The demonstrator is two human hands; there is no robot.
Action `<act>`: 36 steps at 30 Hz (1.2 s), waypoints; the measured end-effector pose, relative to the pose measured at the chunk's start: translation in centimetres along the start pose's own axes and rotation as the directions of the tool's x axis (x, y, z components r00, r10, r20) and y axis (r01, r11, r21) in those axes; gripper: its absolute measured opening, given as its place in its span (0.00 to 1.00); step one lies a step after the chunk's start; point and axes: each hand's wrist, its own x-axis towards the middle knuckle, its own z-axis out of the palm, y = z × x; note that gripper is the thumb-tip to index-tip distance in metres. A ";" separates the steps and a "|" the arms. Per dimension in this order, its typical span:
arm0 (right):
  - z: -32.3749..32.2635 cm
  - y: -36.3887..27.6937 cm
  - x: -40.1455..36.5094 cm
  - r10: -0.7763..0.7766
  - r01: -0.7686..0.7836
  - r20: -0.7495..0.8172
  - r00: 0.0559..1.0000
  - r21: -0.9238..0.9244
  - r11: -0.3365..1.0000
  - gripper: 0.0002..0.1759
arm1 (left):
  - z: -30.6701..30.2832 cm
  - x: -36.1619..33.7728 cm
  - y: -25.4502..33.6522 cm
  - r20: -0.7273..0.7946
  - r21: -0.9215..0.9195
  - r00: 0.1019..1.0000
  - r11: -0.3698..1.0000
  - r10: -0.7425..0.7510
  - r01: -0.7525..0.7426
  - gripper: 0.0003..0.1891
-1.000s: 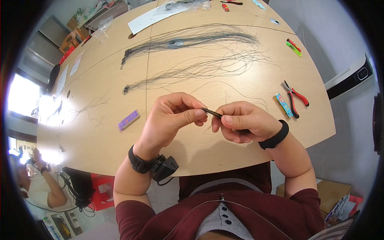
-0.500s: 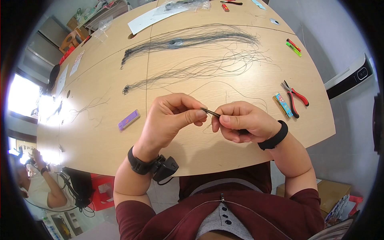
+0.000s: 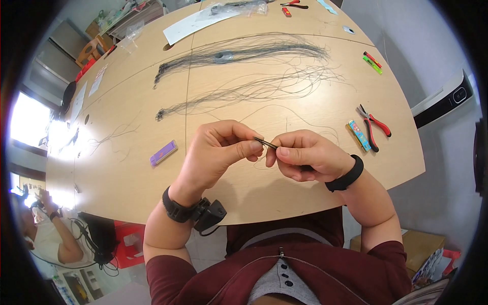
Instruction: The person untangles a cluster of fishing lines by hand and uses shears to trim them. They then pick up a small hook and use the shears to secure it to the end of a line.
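Observation:
My left hand (image 3: pixel 221 147) pinches something at its fingertips, too small to make out, at the left end of a thin dark tool (image 3: pixel 266 143). The tool, which looks like tweezers, reaches across from my right hand (image 3: pixel 307 155), whose fingers are closed around it. A fine thread (image 3: pixel 295 113) curves over the table just beyond my hands. Farther off lie two long bundles of thin dark strands, a nearer one (image 3: pixel 229 95) and a thicker one (image 3: pixel 264 46), each with a dark knotted left end.
A purple box (image 3: pixel 163 153) lies left on the table (image 3: pixel 117 178). On the right are a blue-and-yellow packet (image 3: pixel 359 136), red-handled pliers (image 3: pixel 373 127) and a green cutter (image 3: pixel 372 65). A white sheet (image 3: pixel 195 24) is at the back. Another person (image 3: pixel 56 239) sits at far left.
My right hand has shifted very slightly left. The dark tool's tips now show slightly apart beside my left fingertips. The view has moved slightly.

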 end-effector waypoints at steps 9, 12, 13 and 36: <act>0.0 0.2 0.0 -0.023 0.023 -0.004 1.000 -0.038 0.999 0.17 | -0.1 0.0 0.1 0.022 0.010 1.000 1.000 -0.007 0.007 0.06; 0.0 0.3 0.2 -0.044 0.044 0.008 0.999 -0.014 0.999 0.17 | -0.2 0.1 0.0 0.005 0.014 1.000 1.000 -0.001 0.001 0.05; 0.0 0.3 0.2 -0.039 0.039 0.004 0.999 -0.022 0.999 0.17 | -0.2 0.1 -0.1 -0.003 0.018 1.000 1.000 0.007 -0.007 0.05; -0.1 0.0 0.0 -0.142 0.140 -0.144 0.979 -0.019 0.990 0.15 | -0.2 0.4 -0.4 0.041 -0.014 0.999 0.999 -0.028 0.029 0.06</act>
